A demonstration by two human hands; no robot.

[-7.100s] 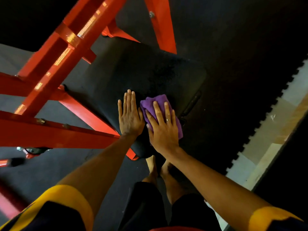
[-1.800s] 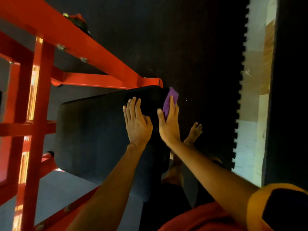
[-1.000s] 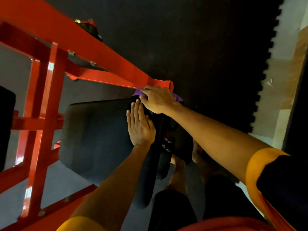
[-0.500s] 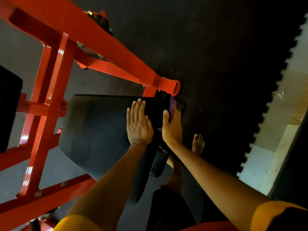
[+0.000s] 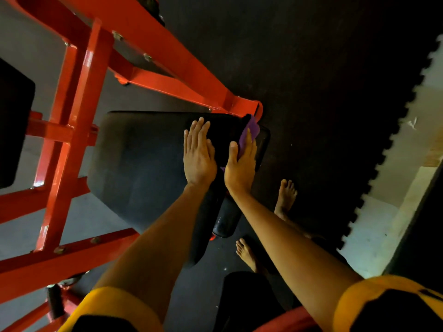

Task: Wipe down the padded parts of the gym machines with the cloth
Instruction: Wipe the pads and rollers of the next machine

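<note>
A black padded seat (image 5: pixel 143 164) sits inside a red steel machine frame (image 5: pixel 79 92). My left hand (image 5: pixel 197 154) lies flat on the top of the pad near its right edge, fingers straight. My right hand (image 5: pixel 241 164) presses a purple cloth (image 5: pixel 249 131) against the pad's right side edge with straight fingers; most of the cloth is hidden under the palm, and only its upper end shows.
Red frame beams cross above and to the left of the pad. Another black pad (image 5: pixel 14 121) shows at the far left. My bare feet (image 5: pixel 286 195) stand on the dark rubber floor mat, whose toothed edge (image 5: pixel 383 164) meets pale flooring at the right.
A second ago my right hand held the cloth at the pad's far corner. It has come back to the pad's right side and presses the cloth flat. My left hand stays put.
</note>
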